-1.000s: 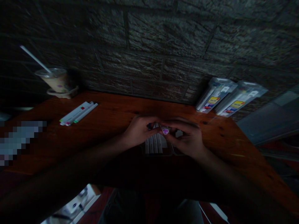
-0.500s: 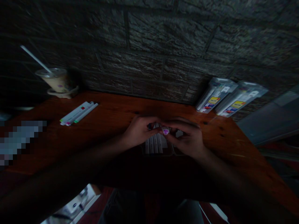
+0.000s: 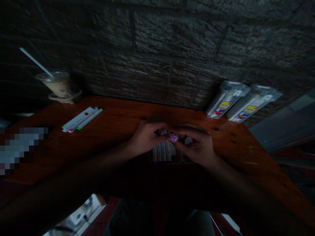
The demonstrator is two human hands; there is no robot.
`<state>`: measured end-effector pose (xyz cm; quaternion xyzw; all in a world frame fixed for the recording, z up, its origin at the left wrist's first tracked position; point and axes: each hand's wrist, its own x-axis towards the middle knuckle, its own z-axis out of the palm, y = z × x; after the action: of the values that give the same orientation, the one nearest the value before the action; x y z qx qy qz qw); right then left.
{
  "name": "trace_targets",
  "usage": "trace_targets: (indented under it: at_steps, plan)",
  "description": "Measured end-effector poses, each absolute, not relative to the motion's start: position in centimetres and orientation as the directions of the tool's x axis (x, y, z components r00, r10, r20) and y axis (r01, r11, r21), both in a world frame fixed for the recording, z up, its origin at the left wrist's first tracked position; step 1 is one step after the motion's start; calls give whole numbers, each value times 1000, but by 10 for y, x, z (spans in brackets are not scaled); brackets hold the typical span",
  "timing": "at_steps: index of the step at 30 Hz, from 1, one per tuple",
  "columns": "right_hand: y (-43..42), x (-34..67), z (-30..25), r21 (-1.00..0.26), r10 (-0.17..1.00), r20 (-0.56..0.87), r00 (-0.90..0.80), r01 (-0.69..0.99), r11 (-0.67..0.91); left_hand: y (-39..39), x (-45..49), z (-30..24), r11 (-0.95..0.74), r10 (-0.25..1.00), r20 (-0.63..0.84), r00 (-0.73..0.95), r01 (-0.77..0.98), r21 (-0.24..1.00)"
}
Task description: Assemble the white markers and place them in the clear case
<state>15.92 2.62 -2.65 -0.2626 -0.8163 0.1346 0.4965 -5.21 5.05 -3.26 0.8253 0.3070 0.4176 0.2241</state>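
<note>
Close together above the table's middle, my two hands meet at a marker with a purple end (image 3: 174, 139), which points toward me. My right hand (image 3: 200, 144) is closed, its thumb and fingertips on the marker. From the other side, the thumb and fingers of my left hand (image 3: 147, 137) also pinch it. Most of the marker's length is hidden behind the fingers. Below my hands, several white markers (image 3: 161, 153) lie side by side in what looks like a clear plastic case (image 3: 182, 160), partly covered by my hands.
A small bundle of white markers (image 3: 81, 119) lies at left on the wooden table (image 3: 118, 114). Behind it stands an iced drink cup (image 3: 57, 86) with a straw, in a cardboard holder. Two clear plastic cases (image 3: 222, 101) lean on the brick wall (image 3: 157, 42) at right.
Both hands stay at the marker in almost the same pose. The view has shifted very slightly; nothing else has visibly moved.
</note>
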Motion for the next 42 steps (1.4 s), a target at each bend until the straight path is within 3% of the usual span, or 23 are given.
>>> trace_targets:
  at_steps: [37, 42]
  plan:
    - [24, 158, -24, -480, 570, 742, -352, 314, 819, 52, -51, -36, -733, 674, 580, 457, 319, 600]
    - [25, 159, -27, -597, 670, 700, -247, 313, 739, 51, -50, -38, -721, 688, 583, 432, 315, 618]
